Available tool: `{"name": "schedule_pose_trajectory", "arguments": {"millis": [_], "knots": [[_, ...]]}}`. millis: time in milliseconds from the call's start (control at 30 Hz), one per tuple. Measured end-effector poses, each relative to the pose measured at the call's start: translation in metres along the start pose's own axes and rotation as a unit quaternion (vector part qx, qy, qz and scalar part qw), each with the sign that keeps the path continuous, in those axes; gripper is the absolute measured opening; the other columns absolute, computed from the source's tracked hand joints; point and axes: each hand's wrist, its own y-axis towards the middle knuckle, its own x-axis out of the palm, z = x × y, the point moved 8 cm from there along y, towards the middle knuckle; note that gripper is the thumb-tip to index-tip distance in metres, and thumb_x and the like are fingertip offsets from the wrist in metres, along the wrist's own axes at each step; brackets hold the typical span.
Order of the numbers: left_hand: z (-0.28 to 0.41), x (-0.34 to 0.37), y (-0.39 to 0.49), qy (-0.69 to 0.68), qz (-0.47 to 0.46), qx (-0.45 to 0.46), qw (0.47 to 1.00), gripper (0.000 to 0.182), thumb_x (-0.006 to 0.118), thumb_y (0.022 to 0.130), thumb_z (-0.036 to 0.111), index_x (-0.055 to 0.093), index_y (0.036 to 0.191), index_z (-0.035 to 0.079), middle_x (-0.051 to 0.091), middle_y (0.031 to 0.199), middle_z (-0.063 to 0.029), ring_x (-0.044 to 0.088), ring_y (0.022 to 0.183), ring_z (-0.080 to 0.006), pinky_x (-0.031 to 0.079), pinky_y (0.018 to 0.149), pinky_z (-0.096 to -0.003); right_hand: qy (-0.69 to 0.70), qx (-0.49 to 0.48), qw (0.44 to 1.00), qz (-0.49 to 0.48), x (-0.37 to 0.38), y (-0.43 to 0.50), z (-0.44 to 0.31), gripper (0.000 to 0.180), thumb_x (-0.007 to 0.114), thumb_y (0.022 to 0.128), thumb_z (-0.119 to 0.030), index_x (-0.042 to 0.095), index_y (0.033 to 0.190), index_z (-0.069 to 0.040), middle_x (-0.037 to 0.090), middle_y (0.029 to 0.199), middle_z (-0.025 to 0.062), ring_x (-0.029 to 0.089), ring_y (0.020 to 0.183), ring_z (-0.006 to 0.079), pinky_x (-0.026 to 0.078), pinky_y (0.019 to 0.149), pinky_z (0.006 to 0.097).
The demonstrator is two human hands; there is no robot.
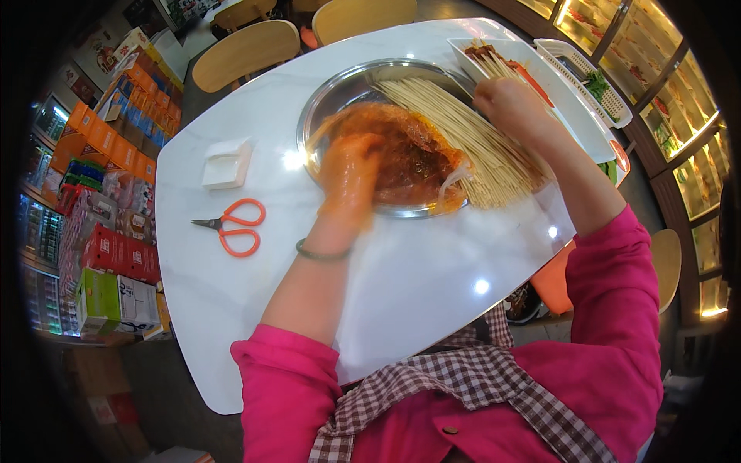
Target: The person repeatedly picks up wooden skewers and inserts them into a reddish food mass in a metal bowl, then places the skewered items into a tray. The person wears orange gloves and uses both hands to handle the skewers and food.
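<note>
My left hand point(350, 173), in a thin plastic glove coated with orange sauce, is at the left side of a plastic bag of marinated meat point(411, 165). Its fingers are partly hidden at the bag. The bag lies in a round steel tray point(315, 110), beside a large bundle of bamboo skewers point(463, 139) that reaches over the tray's rim. Bare, my right hand point(509, 104) is closed around some thin skewers at the near side of a white rectangular tray point(579, 136). Skewered meat point(492, 55) rests at that tray's far end.
Orange-handled scissors point(237, 227) and a white packet of tissues point(227, 165) lie on the left of the white table point(405, 278). A white perforated basket point(616, 104) with greens stands at the far right. Wooden chairs point(249, 52) stand beyond the table; stacked boxes are at the left.
</note>
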Motion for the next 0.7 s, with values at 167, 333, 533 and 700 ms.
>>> {"name": "schedule_pose_trajectory", "arguments": {"millis": [167, 333, 533, 700], "knots": [[0.012, 0.014, 0.002, 0.161, -0.079, 0.073, 0.981, 0.026, 0.071, 0.077, 0.007, 0.074, 0.103, 0.002, 0.068, 0.108, -0.0181, 0.060, 0.109, -0.0339, 0.052, 0.089, -0.0418, -0.136, 0.003, 0.986, -0.100, 0.055, -0.009, -0.005, 0.020, 0.063, 0.086, -0.018, 0.072, 0.093, -0.001, 0.072, 0.095, 0.0183, 0.069, 0.094, 0.0370, 0.055, 0.082, 0.0457], [-0.039, 0.034, 0.002, -0.096, -0.047, -0.002, 0.994, 0.021, 0.070, 0.078, 0.009, 0.073, 0.099, 0.004, 0.069, 0.107, -0.0175, 0.062, 0.104, -0.0377, 0.052, 0.087, -0.0458, -0.157, -0.008, 0.979, -0.128, 0.066, -0.003, -0.011, 0.019, 0.056, 0.082, -0.009, 0.070, 0.091, -0.001, 0.071, 0.097, 0.0192, 0.068, 0.096, 0.0377, 0.055, 0.083, 0.0467], [-0.011, 0.023, 0.001, 0.135, -0.030, 0.015, 0.990, 0.020, 0.058, 0.089, 0.016, 0.072, 0.097, 0.003, 0.069, 0.104, -0.0194, 0.065, 0.096, -0.0380, 0.053, 0.081, -0.0453, -0.156, 0.029, 0.982, -0.101, 0.061, -0.008, -0.005, 0.020, 0.055, 0.082, -0.008, 0.070, 0.092, -0.001, 0.071, 0.096, 0.0191, 0.068, 0.095, 0.0375, 0.054, 0.084, 0.0470], [-0.015, 0.027, 0.006, 0.109, -0.080, -0.048, 0.990, 0.024, 0.056, 0.091, 0.018, 0.072, 0.097, 0.003, 0.069, 0.104, -0.0209, 0.065, 0.098, -0.0399, 0.052, 0.082, -0.0484, -0.119, 0.037, 0.991, -0.045, 0.048, -0.016, 0.000, 0.017, 0.057, 0.084, -0.009, 0.070, 0.090, 0.001, 0.070, 0.093, 0.0207, 0.068, 0.092, 0.0387, 0.054, 0.081, 0.0459]]}}
